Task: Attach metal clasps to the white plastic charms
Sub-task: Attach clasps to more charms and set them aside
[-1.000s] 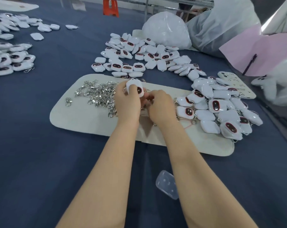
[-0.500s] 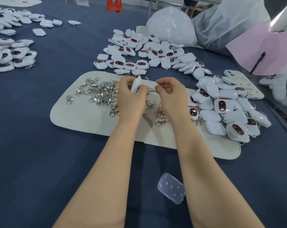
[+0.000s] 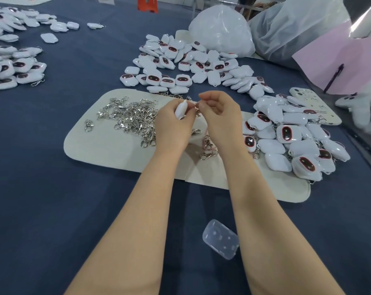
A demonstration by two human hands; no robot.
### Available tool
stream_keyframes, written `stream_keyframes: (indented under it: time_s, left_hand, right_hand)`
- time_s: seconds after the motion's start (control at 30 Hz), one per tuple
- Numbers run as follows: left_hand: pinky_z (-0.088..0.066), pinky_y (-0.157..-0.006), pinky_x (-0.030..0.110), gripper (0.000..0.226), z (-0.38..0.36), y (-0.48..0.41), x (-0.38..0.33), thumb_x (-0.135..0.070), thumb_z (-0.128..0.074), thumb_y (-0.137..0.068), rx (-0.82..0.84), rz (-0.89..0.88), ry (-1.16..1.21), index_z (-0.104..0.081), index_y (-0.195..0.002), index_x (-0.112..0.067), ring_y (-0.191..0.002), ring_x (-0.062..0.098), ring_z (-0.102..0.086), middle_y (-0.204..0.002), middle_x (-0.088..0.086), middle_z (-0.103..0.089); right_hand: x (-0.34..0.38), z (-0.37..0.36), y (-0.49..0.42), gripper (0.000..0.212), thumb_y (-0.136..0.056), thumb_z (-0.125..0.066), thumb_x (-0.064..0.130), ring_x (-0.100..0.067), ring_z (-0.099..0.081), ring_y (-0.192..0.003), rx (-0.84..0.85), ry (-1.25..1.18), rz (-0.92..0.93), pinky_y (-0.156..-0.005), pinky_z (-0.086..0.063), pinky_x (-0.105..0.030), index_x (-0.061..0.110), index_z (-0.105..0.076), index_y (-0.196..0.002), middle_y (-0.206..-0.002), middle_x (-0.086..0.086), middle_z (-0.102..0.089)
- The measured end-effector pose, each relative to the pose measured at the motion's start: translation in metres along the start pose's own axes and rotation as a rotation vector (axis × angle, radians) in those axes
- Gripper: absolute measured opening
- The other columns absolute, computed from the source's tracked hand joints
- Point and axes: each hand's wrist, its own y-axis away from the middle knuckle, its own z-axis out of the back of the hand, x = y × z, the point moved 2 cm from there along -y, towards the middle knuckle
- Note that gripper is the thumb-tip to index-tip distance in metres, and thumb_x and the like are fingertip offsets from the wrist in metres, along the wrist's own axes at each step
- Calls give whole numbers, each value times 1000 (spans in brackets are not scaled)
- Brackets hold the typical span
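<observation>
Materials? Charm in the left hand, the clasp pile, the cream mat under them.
Charm: glossy white hard plastic, judging by its highlights and moulded rounded edges. Clasp pile: shiny silvery metal, likely plated; sharp glints. Mat: matte cream sheet, maybe felt or faux leather; unclear.

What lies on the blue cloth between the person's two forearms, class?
A small clear plastic case lies there on the blue cloth, close to the right forearm; the head view shows it.
</observation>
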Motion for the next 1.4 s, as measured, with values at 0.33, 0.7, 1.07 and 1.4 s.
stream_keyframes:
  time_s: [0.33,0.7,1.07,1.4]
  left_hand:
    - [-32,-50,20,19,-2,1,-1,-17,-61,-86,17,61,-19,-61,-67,-13,-52,8,-40,-55,-8,-48]
    - [-39,-52,20,23,2,-1,1,-16,-63,-87,-50,200,168,-59,-68,-28,-51,6,-46,-58,-8,-54]
    - [-36,-56,26,14,0,1,1,-16,-61,-87,-39,107,5,-61,-73,-19,-56,11,-44,-60,-7,-53]
    - [-32,-52,11,13,0,2,0,-19,-60,-90,-17,-36,-141,-65,-85,-8,-61,7,-45,-67,-8,-53]
  right_hand:
    - [2,0,-1,18,-90,-56,5,-4,-58,-82,2,272,147,-73,-42,-8,16,-68,-96,-87,12,-64]
    - [-4,-1,-2,7,-90,-58,14,-5,-58,-84,12,218,32,-80,-46,-16,16,-64,-92,-84,12,-62]
    - [-5,-6,0,4,-89,-59,13,-5,-56,-83,0,235,78,-78,-44,-15,15,-63,-91,-87,9,-62]
    - [-7,-6,0,8,-93,-51,11,-15,-56,-88,43,366,109,-82,-46,-31,13,-59,-96,-89,5,-60]
